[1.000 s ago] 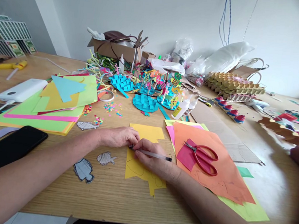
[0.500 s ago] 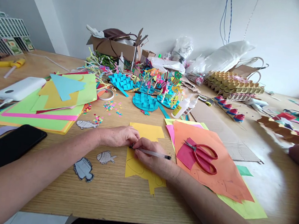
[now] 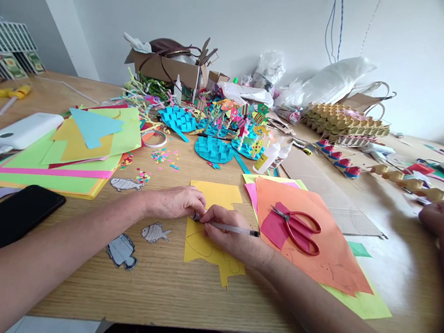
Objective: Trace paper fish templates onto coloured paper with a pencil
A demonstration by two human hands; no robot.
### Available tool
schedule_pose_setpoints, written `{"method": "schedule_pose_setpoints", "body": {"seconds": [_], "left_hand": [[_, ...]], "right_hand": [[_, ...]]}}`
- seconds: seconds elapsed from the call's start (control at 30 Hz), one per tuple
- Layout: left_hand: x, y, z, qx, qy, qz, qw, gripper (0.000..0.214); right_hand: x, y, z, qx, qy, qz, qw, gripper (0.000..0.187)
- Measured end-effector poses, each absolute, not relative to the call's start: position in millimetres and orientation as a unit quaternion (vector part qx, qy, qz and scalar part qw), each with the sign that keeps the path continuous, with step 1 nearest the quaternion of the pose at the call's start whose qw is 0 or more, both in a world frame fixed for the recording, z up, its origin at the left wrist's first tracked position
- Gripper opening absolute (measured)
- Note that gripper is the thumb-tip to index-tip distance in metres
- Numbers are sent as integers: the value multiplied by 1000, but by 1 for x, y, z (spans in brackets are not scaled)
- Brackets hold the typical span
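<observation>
My right hand (image 3: 226,236) grips a thin pen (image 3: 235,230), its tip down on a yellow paper sheet (image 3: 215,195) lying on the wooden table (image 3: 163,286). My left hand (image 3: 175,202) is closed, its fingertips pressing a small paper piece onto the yellow sheet right at the pen tip. Pencilled outlines show on the sheet below my hands. Two grey paper fish cutouts (image 3: 155,232) (image 3: 122,250) lie just left of the sheet, a third (image 3: 124,184) farther back.
Red scissors (image 3: 298,229) rest on orange paper (image 3: 317,238) to the right. A stack of coloured paper (image 3: 57,166), a white power bank (image 3: 23,130) and a black phone (image 3: 8,219) lie left. Glue bottles (image 3: 268,158), blue paper crafts (image 3: 212,150), egg trays (image 3: 346,121) behind. Another person's hand (image 3: 439,219) at the right edge.
My hands stay together on the yellow sheet, the pen barely shifting. The other person's hand at the right edge has moved a little up and left.
</observation>
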State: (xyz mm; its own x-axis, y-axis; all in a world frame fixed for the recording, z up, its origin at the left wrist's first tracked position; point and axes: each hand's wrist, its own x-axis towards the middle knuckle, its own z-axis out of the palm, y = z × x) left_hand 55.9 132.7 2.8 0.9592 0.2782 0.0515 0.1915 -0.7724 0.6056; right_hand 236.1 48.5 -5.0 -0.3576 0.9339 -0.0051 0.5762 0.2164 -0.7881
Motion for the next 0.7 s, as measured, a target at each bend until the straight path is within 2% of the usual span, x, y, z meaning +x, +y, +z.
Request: {"method": "schedule_pose_setpoints", "body": {"seconds": [0.7], "left_hand": [[56,131,2,942,135,75,299,31]], "right_hand": [[245,42,2,-515,-734,375,238,15]]}}
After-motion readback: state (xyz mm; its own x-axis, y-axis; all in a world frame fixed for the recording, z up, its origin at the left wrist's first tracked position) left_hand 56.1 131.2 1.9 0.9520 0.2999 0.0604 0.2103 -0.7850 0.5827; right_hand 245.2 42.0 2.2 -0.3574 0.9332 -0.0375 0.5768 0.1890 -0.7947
